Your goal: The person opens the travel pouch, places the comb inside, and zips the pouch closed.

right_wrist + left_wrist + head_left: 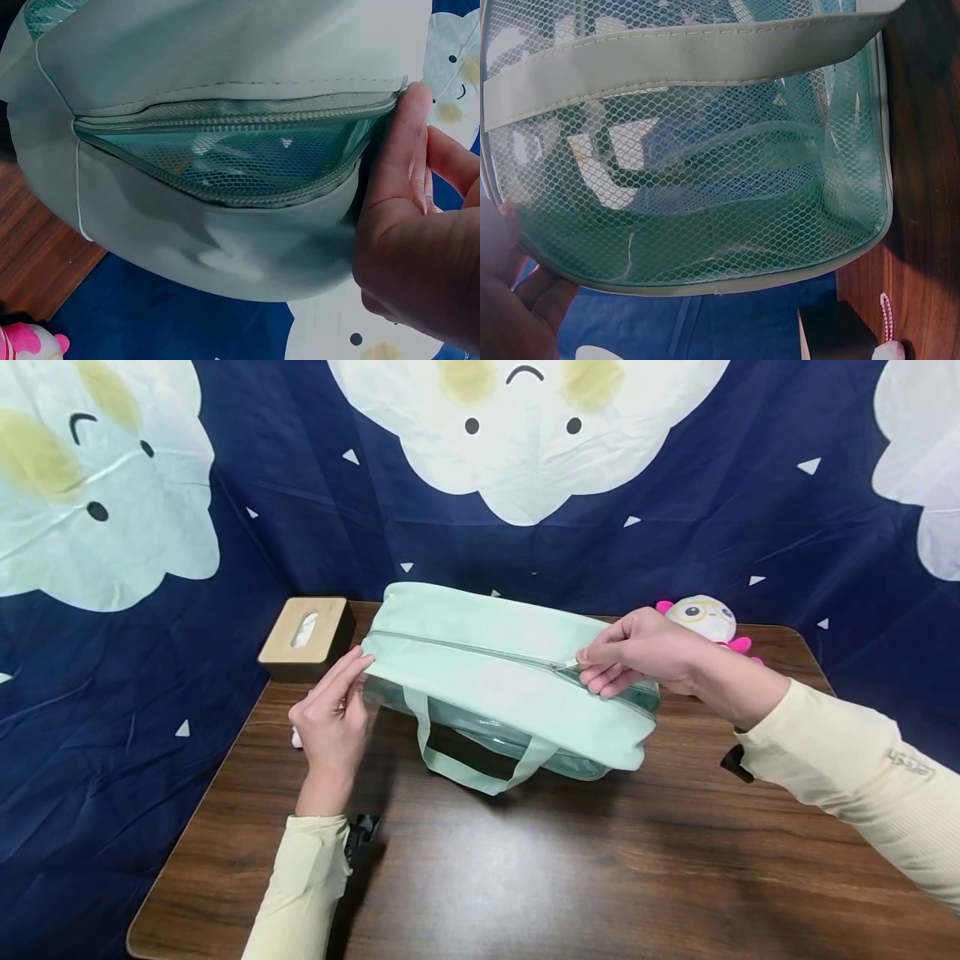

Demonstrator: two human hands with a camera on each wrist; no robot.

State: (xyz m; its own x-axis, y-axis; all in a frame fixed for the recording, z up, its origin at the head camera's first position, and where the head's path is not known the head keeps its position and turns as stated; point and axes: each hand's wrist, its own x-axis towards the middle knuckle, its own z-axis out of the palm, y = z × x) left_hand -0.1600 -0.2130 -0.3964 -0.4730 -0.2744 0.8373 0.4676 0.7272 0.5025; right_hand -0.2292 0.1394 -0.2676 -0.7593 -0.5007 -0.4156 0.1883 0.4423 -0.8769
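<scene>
A mint-green bag (480, 681) with clear mesh-patterned sides sits on the table, its zipper running along the top. My right hand (645, 652) pinches the zipper pull (570, 665) right of the bag's middle. To the right of the pull, the zipper gapes, and the right wrist view shows the mesh interior (247, 161) through the gap. At the bag's left end, my left hand (333, 718) grips the edge between fingers and thumb. A strap handle (468, 774) hangs from the near side. Through the mesh in the left wrist view, no separate object is clearly distinguishable.
A tissue box (281, 639) with a wooden top stands at the back left. Behind the bag's right end lies a white and pink plush toy (705, 620). A small pink-white item with a beaded cord (889, 349) lies near the tissue box. Dark blue cloth surrounds the brown table (525, 877).
</scene>
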